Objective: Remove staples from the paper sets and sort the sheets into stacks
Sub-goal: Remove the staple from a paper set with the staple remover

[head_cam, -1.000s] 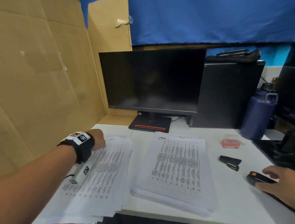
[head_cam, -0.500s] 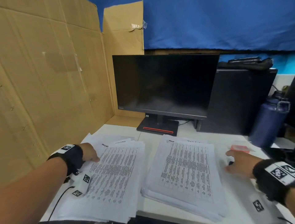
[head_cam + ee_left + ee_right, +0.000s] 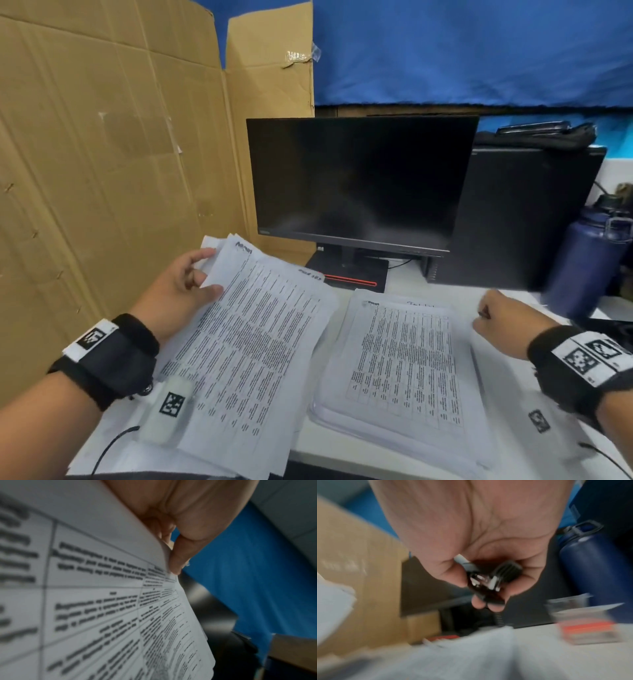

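Note:
My left hand [image 3: 191,284] pinches the left edge of a printed paper set [image 3: 260,329] and holds it lifted and tilted over the left pile [image 3: 116,442]. In the left wrist view the thumb [image 3: 178,555] presses on the sheet's edge [image 3: 120,601]. My right hand [image 3: 496,318] hovers to the right of the right paper stack [image 3: 404,370]. Its fingers are curled round a black staple remover [image 3: 489,580] with metal claws, seen in the blurred right wrist view.
A dark monitor [image 3: 356,178] stands behind the papers, a black computer case [image 3: 527,212] to its right. A navy water bottle [image 3: 589,263] is at the far right. A clear staple box with an orange band [image 3: 587,627] lies on the white desk [image 3: 404,284]. Cardboard panels [image 3: 102,154] wall the left.
My left hand has taken hold of the top paper set and raised it off the left pile. My right hand has closed round the staple remover and moved left toward the right stack.

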Demonstrator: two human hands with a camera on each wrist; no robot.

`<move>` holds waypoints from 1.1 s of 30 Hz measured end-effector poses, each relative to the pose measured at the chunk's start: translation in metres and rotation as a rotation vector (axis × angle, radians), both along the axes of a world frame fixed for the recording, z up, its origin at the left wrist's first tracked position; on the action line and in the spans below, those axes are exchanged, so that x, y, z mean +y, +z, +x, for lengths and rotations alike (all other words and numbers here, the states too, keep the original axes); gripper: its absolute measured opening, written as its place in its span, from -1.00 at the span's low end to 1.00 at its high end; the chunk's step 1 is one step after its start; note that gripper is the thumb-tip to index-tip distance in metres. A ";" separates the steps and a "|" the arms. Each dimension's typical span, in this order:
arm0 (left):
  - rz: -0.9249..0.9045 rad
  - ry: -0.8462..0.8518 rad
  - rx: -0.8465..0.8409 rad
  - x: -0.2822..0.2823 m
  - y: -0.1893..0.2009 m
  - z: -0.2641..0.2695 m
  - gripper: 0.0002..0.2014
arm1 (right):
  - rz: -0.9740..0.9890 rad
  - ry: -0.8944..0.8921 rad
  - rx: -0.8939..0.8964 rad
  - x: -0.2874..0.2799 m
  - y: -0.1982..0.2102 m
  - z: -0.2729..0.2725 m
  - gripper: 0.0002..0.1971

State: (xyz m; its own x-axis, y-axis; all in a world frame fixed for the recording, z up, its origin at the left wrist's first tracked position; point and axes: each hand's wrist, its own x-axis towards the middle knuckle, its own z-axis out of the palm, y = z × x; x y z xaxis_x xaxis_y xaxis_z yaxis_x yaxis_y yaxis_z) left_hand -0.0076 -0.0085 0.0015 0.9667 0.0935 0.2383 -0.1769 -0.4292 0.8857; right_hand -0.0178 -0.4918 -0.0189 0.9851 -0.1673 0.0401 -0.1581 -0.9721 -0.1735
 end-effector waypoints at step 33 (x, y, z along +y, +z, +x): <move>0.077 -0.323 0.339 -0.149 -0.031 -0.045 -0.68 | 0.386 0.164 0.201 0.015 0.024 -0.029 -0.80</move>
State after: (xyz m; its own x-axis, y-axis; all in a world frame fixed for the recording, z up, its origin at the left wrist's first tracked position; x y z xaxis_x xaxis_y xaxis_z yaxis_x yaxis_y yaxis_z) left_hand -0.0521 -0.1576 -0.0295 0.9677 -0.2308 -0.1016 -0.0184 -0.4666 0.8843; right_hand -0.0468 -0.4771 0.0056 0.9816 0.0265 -0.1889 -0.0749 -0.8573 -0.5094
